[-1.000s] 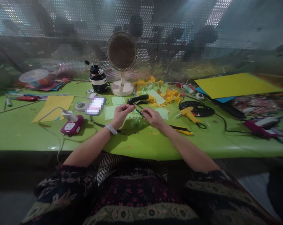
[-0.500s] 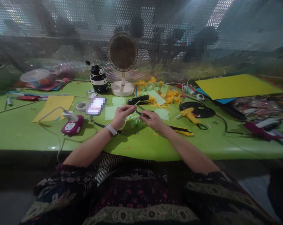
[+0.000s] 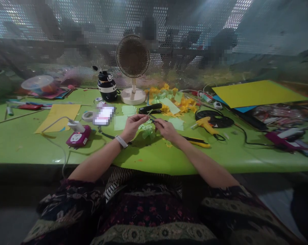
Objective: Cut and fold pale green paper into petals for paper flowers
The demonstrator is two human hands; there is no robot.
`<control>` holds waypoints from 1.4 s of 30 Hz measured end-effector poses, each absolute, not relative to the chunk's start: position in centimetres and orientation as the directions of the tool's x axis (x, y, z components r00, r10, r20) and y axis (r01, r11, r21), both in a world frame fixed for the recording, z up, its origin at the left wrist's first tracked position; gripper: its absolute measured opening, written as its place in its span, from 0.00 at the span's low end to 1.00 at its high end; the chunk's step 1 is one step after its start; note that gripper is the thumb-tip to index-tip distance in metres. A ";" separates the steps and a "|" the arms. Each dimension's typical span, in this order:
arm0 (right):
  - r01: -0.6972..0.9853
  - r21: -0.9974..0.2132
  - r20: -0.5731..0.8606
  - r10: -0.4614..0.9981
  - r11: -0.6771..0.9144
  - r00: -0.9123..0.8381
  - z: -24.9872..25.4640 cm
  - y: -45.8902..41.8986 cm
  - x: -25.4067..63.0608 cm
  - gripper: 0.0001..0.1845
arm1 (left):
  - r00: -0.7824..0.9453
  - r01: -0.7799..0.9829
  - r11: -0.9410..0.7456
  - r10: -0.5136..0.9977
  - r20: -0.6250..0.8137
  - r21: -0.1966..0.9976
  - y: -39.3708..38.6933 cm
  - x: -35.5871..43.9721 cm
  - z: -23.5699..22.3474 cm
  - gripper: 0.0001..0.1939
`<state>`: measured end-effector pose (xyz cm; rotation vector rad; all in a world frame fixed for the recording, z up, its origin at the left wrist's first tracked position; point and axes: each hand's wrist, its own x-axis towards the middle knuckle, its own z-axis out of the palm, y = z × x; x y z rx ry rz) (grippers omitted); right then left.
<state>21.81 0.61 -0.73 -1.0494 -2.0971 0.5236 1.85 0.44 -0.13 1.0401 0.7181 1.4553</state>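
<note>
Left hand (image 3: 134, 126): pinching pale strip (image 3: 150, 112)
Right hand (image 3: 167, 130): grasping slim dark item (image 3: 152, 119) — unclear
Work: 2 hands near, above green paper (image 3: 148, 132)

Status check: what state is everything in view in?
Left hand: fingers pinched; held item unclear
Right hand: fingers pinched; held item unclear
Fan: upright; spinning or not, unclear
Bottle: upright
Phone: screen lit
Stapler: lying down
Tape roll: lying flat
Glue gun: lying on its side
Yellow cutter: lying down
Left power strip: charger plugged in
</note>
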 end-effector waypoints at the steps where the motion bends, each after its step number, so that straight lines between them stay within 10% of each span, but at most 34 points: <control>1: 0.502 -0.635 0.414 0.808 0.587 -0.419 -0.7 0.6 21.8 0.24 | 0.047 -0.440 -0.160 0.979 0.201 0.884 0.5 1.8 -0.1 0.18; 42: 0.447 -0.710 0.404 0.834 0.545 -0.375 -0.1 -0.2 21.6 0.24 | 0.031 -0.367 -0.190 0.976 0.216 0.911 0.3 1.7 0.3 0.19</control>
